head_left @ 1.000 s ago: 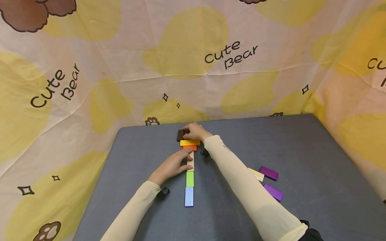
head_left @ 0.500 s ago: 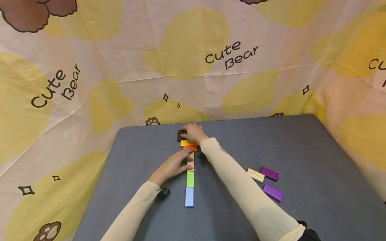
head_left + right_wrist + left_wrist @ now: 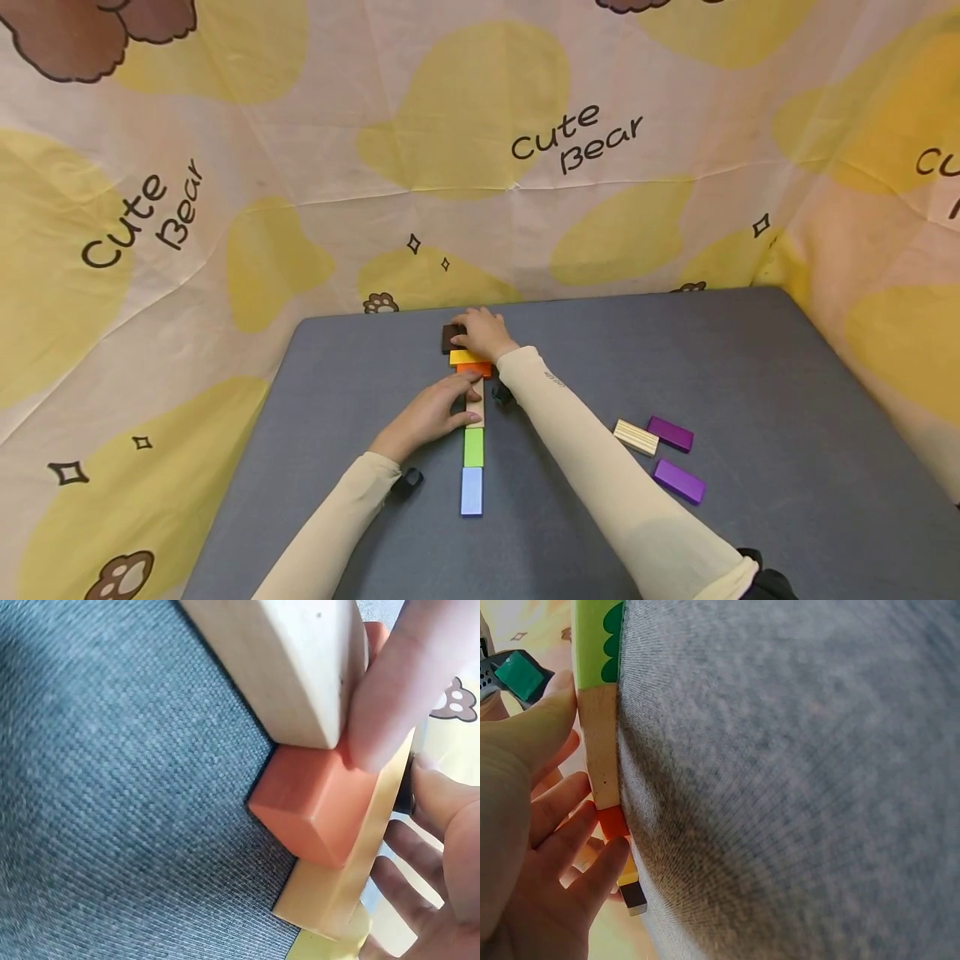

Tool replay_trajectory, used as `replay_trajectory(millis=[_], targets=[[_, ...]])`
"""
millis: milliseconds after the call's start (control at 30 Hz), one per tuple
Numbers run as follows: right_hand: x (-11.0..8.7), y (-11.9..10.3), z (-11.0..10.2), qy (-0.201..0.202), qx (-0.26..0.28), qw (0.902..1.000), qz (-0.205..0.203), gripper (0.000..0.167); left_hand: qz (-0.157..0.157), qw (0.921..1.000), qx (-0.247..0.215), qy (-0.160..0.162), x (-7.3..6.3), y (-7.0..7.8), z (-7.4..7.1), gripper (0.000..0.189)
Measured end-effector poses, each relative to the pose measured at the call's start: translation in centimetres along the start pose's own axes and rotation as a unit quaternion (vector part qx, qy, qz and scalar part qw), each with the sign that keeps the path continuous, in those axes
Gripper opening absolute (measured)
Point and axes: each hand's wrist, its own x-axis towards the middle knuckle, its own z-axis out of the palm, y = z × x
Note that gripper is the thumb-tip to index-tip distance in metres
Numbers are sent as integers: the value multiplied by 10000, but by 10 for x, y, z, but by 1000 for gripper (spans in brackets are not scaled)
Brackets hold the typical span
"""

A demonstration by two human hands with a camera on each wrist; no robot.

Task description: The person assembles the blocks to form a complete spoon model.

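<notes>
Resting the relaxed left hand [image 3: 429, 411] against the plain pale wooden block [image 3: 600, 746] and the orange painted block [image 3: 296, 784], lined up on the grey cloth-topped bench [image 3: 637, 350]; with the right hand [image 3: 486, 333] at the flat dark brown block [image 3: 450, 337] at the far end, can't tell if pinching. Could skew the long yellow bar [image 3: 458, 357] by dragging the right hand back too low; could open gaps by pressing sideways with the left hand.
</notes>
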Motion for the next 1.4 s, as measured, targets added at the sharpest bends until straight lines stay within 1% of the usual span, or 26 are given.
replay_trajectory(millis=[200, 367, 533, 667, 800, 933, 1067, 1167, 1400], targets=[[-2, 2, -2, -71, 95, 9999, -54, 46, -159, 9998, 4, -78, 1, -1, 1, 64], [-2, 6, -5, -87, 337, 9993, -123, 49, -257, 9996, 12, -121, 2, -1, 1, 69], [-8, 8, -16, -20, 742, 9962, -456, 46, -314, 9994, 7, -124, 1, 0, 0, 70], [-20, 12, -32, 36, 801, 9942, -723, 47, -312, 9994, 47, -121, 1, 0, 1, 69], [-39, 19, -50, 153, 811, 9930, -845, 49, -286, 9995, 72, -98, 0, 0, 2, 70], [-63, 34, -67, 332, 890, 9917, -862, 48, -269, 9996, 85, -93, 1, 1, 1, 71], [-91, 56, -79, 464, 1034, 9900, -836, 48, -392, 9991, 96, -139, 0, 2, 0, 73], [-113, 75, -86, 511, 1115, 9897, -735, 48, -475, 9987, 102, -153, 0, 2, 0, 73], [-171, 117, -94, 632, 1304, 9886, -405, 43, -351, 9992, 135, -139, -1, 1, 0, 72]])
